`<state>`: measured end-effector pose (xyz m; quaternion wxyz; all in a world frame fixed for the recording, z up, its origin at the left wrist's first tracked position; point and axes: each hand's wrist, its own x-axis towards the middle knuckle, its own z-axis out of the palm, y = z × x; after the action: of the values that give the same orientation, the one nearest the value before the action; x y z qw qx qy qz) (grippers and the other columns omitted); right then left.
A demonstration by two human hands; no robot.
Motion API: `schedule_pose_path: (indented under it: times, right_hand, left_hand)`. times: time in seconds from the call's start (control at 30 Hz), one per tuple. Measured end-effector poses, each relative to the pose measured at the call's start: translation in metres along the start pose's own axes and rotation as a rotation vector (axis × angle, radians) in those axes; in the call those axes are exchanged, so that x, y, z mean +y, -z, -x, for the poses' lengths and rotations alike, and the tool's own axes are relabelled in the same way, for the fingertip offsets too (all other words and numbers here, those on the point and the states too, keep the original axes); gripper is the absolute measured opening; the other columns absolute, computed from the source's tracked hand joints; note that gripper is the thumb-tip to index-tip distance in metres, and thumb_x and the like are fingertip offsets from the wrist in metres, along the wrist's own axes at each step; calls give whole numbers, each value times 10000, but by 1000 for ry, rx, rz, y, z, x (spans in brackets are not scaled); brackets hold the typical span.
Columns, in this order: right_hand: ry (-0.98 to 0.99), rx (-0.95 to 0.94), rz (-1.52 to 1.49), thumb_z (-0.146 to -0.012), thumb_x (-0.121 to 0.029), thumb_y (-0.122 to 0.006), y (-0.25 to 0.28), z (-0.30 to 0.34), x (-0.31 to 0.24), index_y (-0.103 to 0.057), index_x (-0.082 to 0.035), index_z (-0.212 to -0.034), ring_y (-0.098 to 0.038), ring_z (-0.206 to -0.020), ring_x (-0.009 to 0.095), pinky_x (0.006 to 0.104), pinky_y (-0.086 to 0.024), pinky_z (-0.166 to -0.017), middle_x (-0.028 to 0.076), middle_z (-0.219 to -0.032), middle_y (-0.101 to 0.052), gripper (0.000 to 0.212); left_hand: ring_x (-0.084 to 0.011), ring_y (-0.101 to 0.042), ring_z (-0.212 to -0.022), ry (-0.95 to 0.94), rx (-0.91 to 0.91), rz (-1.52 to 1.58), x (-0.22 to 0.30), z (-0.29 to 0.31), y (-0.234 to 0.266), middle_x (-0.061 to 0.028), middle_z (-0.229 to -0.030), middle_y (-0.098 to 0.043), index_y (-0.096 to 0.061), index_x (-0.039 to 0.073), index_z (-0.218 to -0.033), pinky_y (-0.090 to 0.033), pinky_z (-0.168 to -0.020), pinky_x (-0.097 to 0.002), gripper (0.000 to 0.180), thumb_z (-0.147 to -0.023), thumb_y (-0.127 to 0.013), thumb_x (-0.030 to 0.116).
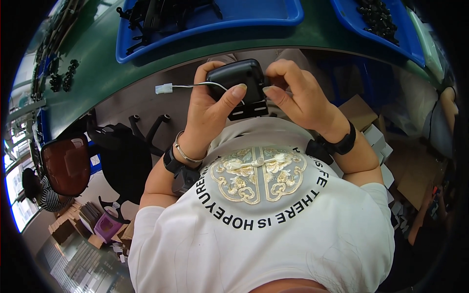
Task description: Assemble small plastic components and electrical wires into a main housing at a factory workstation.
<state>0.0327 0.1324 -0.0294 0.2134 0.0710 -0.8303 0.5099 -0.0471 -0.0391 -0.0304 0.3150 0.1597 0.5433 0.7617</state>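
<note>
A black, rounded rectangular housing [235, 73] with a slotted black bracket [249, 110] along its near edge is held above my lap, just in front of the bench edge. My left hand [207, 107] grips its left side, the thumb lying over the front face. From under that thumb a thin white cable [195, 84] runs left to a white plug connector [163, 88] hanging free. At the housing's right side, my right hand [303, 95] has its thumb and bent forefinger drawn together close to the edge. Whatever lies between those fingertips, if anything, is hidden.
On the green bench [110, 78] stands a blue tray [210, 29] with black bracket-like parts [161, 14]. Another blue tray [391, 46], right, holds small black pieces [377, 19]. Loose black parts [63, 80] lie far left. A black chair [119, 161] and cartons [359, 112] flank me.
</note>
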Motion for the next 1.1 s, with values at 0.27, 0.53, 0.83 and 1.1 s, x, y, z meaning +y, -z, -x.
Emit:
schedule_pose_path:
  times: [0.27, 0.53, 0.83, 1.1]
  right_hand:
    - [16, 98, -45, -924, -395, -468, -5, -8, -3, -516, -14, -787, -451, -551, 187, 268, -384, -524, 76, -663, -477, 408]
    - [-11, 143, -103, -953, -337, -431, -4, -13, -1, -503, -14, -715, -412, -551, 170, 291, -349, -507, 58, -608, -423, 408]
    - [-217, -86, 33, -954, -426, -385, -4, -15, 4, -501, -19, -749, -405, -563, 128, 261, -354, -527, 34, -622, -444, 470]
    - [-527, 44, -304, -953, -482, -342, -11, -22, 0, -500, -46, -769, -408, -633, 92, 224, -359, -579, 3, -673, -435, 499]
  left_hand:
    - [-91, -539, -828, 24, 20, 3, 1, 0, -2, -57, -963, -540, -379, 26, -1147, -475, -714, -206, 456, -825, -675, 158]
    - [-89, -536, -833, 6, 3, 2, 0, -2, -2, -59, -968, -536, -389, 25, -1129, -479, -695, -207, 446, -825, -678, 179]
    - [-116, -553, -876, 80, -45, 66, -6, 3, -1, -79, -1026, -530, -336, 42, -1180, -494, -710, -225, 533, -796, -698, 116]
    - [-144, -568, -907, 109, -60, 131, -5, 3, -7, -95, -1056, -531, -320, 55, -1207, -500, -714, -231, 584, -770, -708, 55]
